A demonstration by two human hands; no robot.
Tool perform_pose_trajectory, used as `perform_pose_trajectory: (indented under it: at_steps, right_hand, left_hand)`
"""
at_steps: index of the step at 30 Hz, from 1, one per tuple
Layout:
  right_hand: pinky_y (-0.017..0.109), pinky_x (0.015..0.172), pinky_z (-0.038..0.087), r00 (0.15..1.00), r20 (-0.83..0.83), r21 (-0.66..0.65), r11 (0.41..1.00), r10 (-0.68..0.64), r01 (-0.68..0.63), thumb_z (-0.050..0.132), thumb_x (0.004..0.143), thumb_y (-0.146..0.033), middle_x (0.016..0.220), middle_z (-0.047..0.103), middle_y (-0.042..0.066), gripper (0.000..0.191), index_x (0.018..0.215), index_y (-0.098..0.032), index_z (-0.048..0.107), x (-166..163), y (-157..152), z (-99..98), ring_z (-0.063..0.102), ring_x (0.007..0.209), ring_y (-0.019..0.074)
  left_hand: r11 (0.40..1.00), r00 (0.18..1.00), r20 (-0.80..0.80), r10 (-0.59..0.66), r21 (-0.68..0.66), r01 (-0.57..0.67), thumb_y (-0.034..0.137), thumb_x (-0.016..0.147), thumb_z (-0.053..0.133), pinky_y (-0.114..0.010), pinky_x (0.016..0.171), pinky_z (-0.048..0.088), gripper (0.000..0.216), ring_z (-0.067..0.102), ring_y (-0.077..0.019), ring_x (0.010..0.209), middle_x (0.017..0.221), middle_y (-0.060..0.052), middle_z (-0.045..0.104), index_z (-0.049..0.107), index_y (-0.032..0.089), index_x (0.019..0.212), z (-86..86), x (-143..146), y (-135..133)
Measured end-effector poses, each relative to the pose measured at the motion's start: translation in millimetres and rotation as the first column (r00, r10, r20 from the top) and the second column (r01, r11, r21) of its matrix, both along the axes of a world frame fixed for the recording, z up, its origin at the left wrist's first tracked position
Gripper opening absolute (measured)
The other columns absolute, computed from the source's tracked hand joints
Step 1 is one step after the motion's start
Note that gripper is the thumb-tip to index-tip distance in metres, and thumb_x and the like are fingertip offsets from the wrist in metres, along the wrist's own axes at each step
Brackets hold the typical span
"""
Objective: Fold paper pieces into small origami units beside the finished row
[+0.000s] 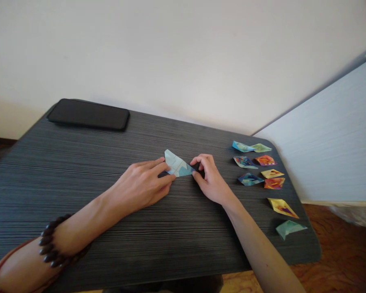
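A light blue piece of folded paper (177, 166) with creases lies near the middle of the dark table, narrowing to a point on its right. My left hand (143, 179) grips its left and lower edge with the fingertips. At the pointed right end, my right hand (210, 179) pinches the tip between thumb and index finger. The undersides of the paper are hidden. Dark beads ring my left wrist.
Several folded paper pieces sit along the right side of the table, among them a yellow one (283, 208) and a green one (290, 228). A black phone (90, 114) lies at the back left. The wall (171, 53) rises behind the table (171, 244).
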State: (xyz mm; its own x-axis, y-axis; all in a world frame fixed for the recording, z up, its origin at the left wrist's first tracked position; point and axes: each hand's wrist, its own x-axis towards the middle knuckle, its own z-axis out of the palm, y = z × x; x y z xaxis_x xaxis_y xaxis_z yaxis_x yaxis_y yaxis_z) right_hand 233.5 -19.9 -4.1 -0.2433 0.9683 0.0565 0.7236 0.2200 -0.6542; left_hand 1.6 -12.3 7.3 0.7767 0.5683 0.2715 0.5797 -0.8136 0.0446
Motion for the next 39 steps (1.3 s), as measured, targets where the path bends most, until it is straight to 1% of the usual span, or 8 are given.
perform_pose_trajectory:
  at_steps: [4, 9, 11, 13, 16, 24, 33, 39]
  right_hand:
    - [0.037, 0.085, 0.043, 1.0, 0.009, 0.034, 0.999, -0.002, 0.002, 0.046, 0.085, -0.012, 0.108, 0.047, 0.006, 0.027, 0.108, -0.023, 0.052, -2.2, -3.0, -1.7, 0.052, 0.087, 0.0162]
    - [0.041, 0.088, 0.041, 0.988, 0.147, 0.188, 0.982, -0.039, 0.011, 0.056, 0.086, -0.039, 0.115, 0.051, 0.008, 0.035, 0.119, -0.025, 0.055, -12.3, -8.6, -8.0, 0.05, 0.104, 0.0239]
    - [0.041, 0.086, 0.04, 0.984, 0.175, 0.215, 0.977, -0.03, -0.009, 0.056, 0.087, -0.041, 0.112, 0.054, 0.007, 0.033, 0.117, -0.027, 0.059, -14.5, -9.1, -9.5, 0.052, 0.102, 0.0231]
    - [0.039, 0.084, 0.04, 0.984, 0.175, 0.222, 0.975, -0.012, -0.028, 0.055, 0.088, -0.039, 0.11, 0.055, 0.005, 0.027, 0.113, -0.029, 0.062, -14.7, -8.6, -9.8, 0.053, 0.097, 0.0208]
    - [0.037, 0.083, 0.04, 0.985, 0.171, 0.22, 0.974, 0.021, -0.059, 0.053, 0.09, -0.036, 0.109, 0.057, 0.004, 0.024, 0.111, -0.03, 0.064, -13.7, -7.6, -8.7, 0.054, 0.095, 0.019]
    - [0.037, 0.086, 0.04, 0.987, 0.11, 0.206, 0.969, 0.119, -0.139, 0.062, 0.084, -0.039, 0.111, 0.06, 0.003, 0.035, 0.116, -0.025, 0.061, -14.8, -8.3, -4.8, 0.052, 0.1, 0.0199]
    - [0.036, 0.084, 0.041, 0.989, 0.073, 0.179, 0.974, 0.127, -0.138, 0.059, 0.087, -0.032, 0.103, 0.061, 0.003, 0.027, 0.113, -0.028, 0.063, -11.0, -4.5, -6.4, 0.053, 0.096, 0.0187]
    - [0.036, 0.085, 0.039, 0.988, 0.073, 0.171, 0.975, 0.133, -0.143, 0.058, 0.088, -0.028, 0.105, 0.06, 0.003, 0.023, 0.11, -0.028, 0.064, -12.6, -6.8, -2.3, 0.052, 0.097, 0.0183]
  left_hand:
    - [1.0, 1.0, -0.007, 0.009, 0.0, -0.009, 0.023, 0.089, 0.048, -0.04, 0.079, 0.053, 0.022, 0.058, -0.0252, 0.103, 0.099, -0.006, 0.062, 0.066, 0.026, 0.102, 1.1, -0.5, 0.8]
    - [0.995, 0.999, 0.037, 0.031, -0.101, -0.027, 0.027, 0.091, 0.045, -0.038, 0.078, 0.049, 0.023, 0.055, -0.0219, 0.089, 0.085, -0.005, 0.059, 0.067, 0.025, 0.1, -3.6, 1.9, 7.7]
    - [0.987, 0.991, 0.116, 0.07, -0.151, -0.052, 0.029, 0.092, 0.045, -0.037, 0.083, 0.047, 0.024, 0.053, -0.0214, 0.094, 0.094, -0.006, 0.06, 0.065, 0.024, 0.104, -8.3, 2.3, 11.4]
    - [0.979, 0.978, 0.163, 0.13, -0.179, -0.1, 0.035, 0.09, 0.049, -0.04, 0.091, 0.044, 0.033, 0.049, -0.0238, 0.107, 0.115, -0.008, 0.057, 0.057, 0.023, 0.12, -12.6, 1.6, 14.9]
    - [0.974, 0.981, 0.127, 0.146, -0.193, -0.12, 0.043, 0.089, 0.05, -0.047, 0.1, 0.036, 0.048, 0.037, -0.029, 0.124, 0.131, -0.01, 0.05, 0.047, 0.021, 0.132, -15.5, 0.0, 17.9]
    - [0.955, 0.974, 0.138, 0.177, -0.262, -0.136, 0.046, 0.087, 0.052, -0.044, 0.095, 0.038, 0.043, 0.042, -0.0271, 0.113, 0.118, -0.01, 0.054, 0.055, 0.018, 0.119, -12.7, 3.4, 15.5]
    - [0.914, 0.968, 0.231, 0.101, -0.406, 0.001, 0.038, 0.092, 0.045, -0.039, 0.094, 0.036, 0.031, 0.047, -0.0211, 0.104, 0.108, -0.006, 0.054, 0.059, 0.027, 0.118, -16.1, -10.0, 28.9]
    - [0.898, 0.965, 0.219, 0.143, -0.439, -0.034, 0.036, 0.086, 0.057, -0.038, 0.09, 0.036, 0.023, 0.049, -0.0211, 0.098, 0.1, -0.003, 0.059, 0.064, 0.026, 0.105, -13.9, -7.9, 29.1]
